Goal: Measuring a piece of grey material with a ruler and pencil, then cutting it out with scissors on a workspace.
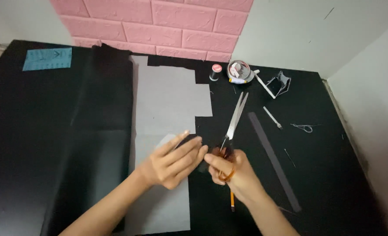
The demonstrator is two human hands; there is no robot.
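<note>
R hand (235,172) closed round orange handles of scissors (234,126), blades shut, tips pointing away toward tape roll (239,71); pencil (232,200) also in that fist. L hand (174,161) flat, fingers extended, pressing grey sheet (167,100) on black table (27,131). Grey strip (272,159) lies just R of scissors.

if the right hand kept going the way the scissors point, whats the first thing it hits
The right hand holds scissors aimed up and slightly right. Along that line the black table looks bare until the roll of tape near the wall, probably the first thing met, though depth is hard to judge.
</note>
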